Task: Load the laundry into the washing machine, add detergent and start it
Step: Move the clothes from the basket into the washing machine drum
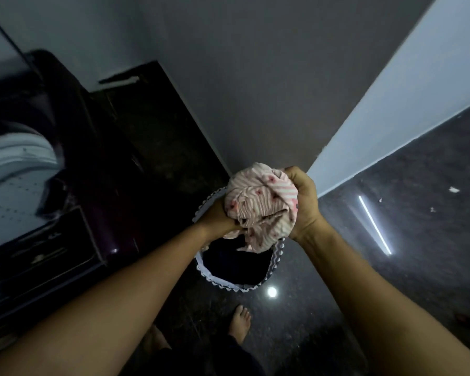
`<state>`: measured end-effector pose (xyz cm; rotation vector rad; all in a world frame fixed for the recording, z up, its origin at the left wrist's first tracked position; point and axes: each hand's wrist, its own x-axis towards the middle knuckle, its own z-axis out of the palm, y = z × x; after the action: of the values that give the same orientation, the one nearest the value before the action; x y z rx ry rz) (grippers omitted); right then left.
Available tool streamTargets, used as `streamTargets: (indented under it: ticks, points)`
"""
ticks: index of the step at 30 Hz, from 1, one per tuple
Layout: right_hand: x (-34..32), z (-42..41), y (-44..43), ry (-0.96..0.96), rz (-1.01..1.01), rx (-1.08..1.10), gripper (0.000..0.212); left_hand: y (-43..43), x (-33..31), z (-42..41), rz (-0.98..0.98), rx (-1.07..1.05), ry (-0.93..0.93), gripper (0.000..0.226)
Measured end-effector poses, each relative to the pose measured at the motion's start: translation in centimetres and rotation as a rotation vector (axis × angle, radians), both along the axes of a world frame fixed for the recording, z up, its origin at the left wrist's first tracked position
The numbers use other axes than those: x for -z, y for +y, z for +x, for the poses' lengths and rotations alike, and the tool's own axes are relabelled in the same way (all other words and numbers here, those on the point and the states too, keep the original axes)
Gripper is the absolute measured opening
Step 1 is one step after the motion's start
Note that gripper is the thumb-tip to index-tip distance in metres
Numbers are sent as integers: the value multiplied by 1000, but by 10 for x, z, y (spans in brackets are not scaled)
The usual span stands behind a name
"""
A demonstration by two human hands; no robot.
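Both bare forearms are reaching from the near edge toward the middle, converging. The left hand [217, 218] is gripping the bundled cloth [261, 202] from its left side, fingers curled into it. The right hand [304, 202] is clasping its right side, fingers curled round it. A bare foot [239, 321] is standing near, between the arms.

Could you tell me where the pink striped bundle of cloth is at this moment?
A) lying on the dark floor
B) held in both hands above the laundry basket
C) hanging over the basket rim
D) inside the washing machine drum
B: the left hand and right hand grip the pink striped bundle from either side, raised above the laundry basket.
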<state>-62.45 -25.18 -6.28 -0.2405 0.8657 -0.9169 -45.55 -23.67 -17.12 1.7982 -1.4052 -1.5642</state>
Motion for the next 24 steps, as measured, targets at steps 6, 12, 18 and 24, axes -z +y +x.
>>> streamTargets:
  ticks: [6, 12, 18, 24]
  points:
    - [-99, 13, 2, -18, -221, -5, 28, 7, -91, 24, -92, -154, 213, 45]
    - [-113, -9, 4, 650, -619, -307, 68, -8, -194, 42, -107, -340, 437, 22]
    - [-114, -7, 17, 1052, -722, -426, 69, -5, -284, 39, -219, -158, 544, 23]
    - [-111, 21, 12, 1066, -627, -382, 84, 1, -362, 55, -293, -158, 748, 16]
